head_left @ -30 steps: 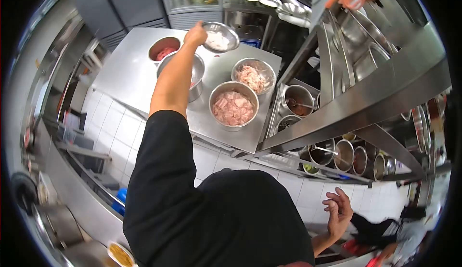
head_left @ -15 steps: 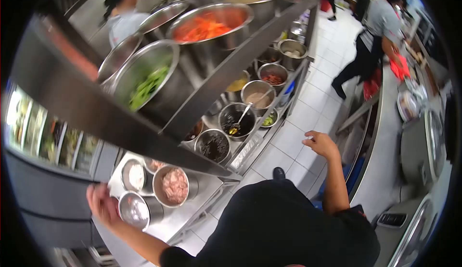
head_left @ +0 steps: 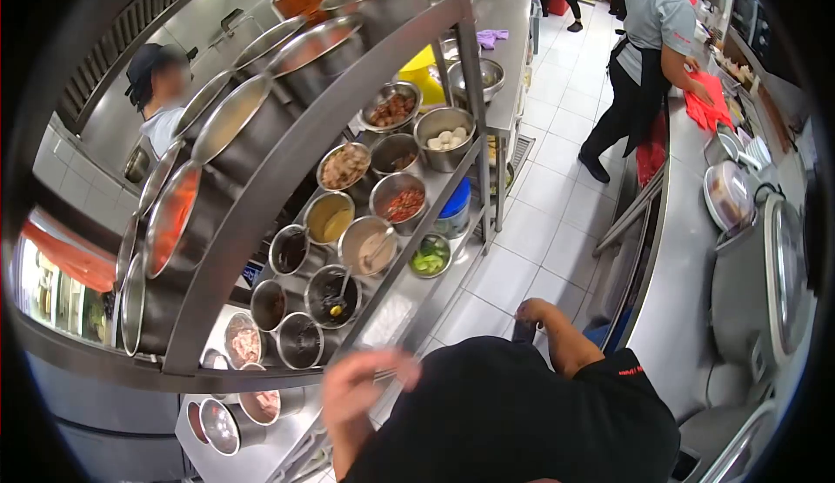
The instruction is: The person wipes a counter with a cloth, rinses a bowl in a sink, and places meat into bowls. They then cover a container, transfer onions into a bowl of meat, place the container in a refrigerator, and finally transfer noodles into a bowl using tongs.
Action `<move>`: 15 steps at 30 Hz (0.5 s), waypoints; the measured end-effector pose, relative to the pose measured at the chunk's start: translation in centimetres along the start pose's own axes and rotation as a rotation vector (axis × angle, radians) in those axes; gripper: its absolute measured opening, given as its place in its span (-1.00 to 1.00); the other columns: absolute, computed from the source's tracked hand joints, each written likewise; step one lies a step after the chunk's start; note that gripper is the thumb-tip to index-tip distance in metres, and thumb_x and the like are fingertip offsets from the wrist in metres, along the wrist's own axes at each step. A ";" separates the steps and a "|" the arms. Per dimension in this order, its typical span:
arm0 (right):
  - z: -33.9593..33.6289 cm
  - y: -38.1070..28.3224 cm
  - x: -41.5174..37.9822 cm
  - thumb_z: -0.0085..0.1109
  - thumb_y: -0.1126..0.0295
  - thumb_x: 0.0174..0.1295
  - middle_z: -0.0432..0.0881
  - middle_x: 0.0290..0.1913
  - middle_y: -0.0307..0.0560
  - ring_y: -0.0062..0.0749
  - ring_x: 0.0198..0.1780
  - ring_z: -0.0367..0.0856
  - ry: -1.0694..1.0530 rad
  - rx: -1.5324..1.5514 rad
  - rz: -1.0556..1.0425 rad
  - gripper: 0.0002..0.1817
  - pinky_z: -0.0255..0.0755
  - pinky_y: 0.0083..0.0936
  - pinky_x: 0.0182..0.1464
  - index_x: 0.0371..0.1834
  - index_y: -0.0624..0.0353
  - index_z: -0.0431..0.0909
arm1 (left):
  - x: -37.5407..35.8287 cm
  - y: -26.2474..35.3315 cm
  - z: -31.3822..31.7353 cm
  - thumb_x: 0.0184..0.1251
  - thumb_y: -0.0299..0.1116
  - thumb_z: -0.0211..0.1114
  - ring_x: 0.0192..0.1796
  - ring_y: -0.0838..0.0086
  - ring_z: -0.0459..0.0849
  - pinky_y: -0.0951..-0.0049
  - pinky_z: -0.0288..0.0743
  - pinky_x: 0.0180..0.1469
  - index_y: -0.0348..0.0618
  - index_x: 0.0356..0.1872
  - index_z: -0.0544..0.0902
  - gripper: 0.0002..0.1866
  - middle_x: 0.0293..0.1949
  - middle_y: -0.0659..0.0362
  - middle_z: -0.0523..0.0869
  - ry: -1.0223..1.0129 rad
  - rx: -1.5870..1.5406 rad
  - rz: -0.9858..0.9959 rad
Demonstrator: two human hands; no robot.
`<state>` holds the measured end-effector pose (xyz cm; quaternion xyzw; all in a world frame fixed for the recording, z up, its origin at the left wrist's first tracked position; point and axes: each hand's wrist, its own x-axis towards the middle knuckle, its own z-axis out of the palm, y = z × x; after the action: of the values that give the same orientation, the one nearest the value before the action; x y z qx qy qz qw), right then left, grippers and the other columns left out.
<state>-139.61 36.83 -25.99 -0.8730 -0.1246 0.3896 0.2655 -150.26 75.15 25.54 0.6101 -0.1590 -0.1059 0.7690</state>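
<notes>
My left hand (head_left: 370,383) is raised in front of the shelf's lower corner, blurred by motion, with its fingers apart and nothing in them. Near it, on the rack, are steel pots of dark sauce (head_left: 300,340), one holding a ladle (head_left: 343,286). To the right, my right hand (head_left: 539,311) hangs low over the tiled floor. Its fingers bend loosely downward, partly hidden, and I see nothing held there. Lower left, an empty-looking steel pot (head_left: 221,427) stands beside a pot of pale raw meat (head_left: 261,405).
A steel rack (head_left: 348,74) with tilted-looking pots fills the left. The tiled aisle (head_left: 513,257) runs ahead. A counter (head_left: 670,248) on the right bears a large grey cooker (head_left: 748,283). A co-worker (head_left: 652,57) handles a red bag (head_left: 706,104) there; another person (head_left: 156,100) stands behind the rack.
My left hand has left the lower pots and moved right, toward my body. My right hand has dropped lower. The view has turned, showing more of the rack and the aisle.
</notes>
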 end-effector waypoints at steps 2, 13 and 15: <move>-7.0 -1.4 -5.3 0.31 0.01 0.23 0.72 -0.25 -0.02 -0.29 -0.40 0.70 0.011 0.281 0.291 -0.52 0.62 -0.30 -0.45 0.09 0.07 0.63 | 7.6 -2.1 4.6 0.33 -0.17 0.32 -0.02 0.09 0.66 0.15 0.52 0.04 -0.09 0.23 0.57 -0.53 -0.08 0.03 0.72 -0.070 1.080 0.089; -26.0 8.2 -11.4 0.31 0.09 0.26 0.71 -0.32 -0.02 -0.35 -0.42 0.66 0.398 0.461 0.426 -0.53 0.58 -0.33 -0.45 0.16 0.09 0.60 | 27.8 -10.5 16.0 0.38 -0.14 0.29 0.02 0.13 0.66 0.19 0.49 0.12 0.01 0.28 0.53 -0.52 -0.02 0.04 0.73 -0.541 1.111 0.226; -27.5 9.0 -10.4 0.31 0.08 0.26 0.71 -0.29 -0.03 -0.35 -0.42 0.66 0.370 0.480 0.408 -0.52 0.57 -0.34 -0.45 0.17 0.09 0.59 | 30.8 -11.8 16.6 0.38 -0.14 0.29 0.00 0.15 0.67 0.19 0.49 0.10 0.02 0.28 0.54 -0.53 -0.03 0.06 0.73 -0.572 1.107 0.251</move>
<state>-125.89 14.86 -9.42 -0.8483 0.1972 0.2884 0.3980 -127.53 46.40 20.98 0.8417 -0.4595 -0.0757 0.2733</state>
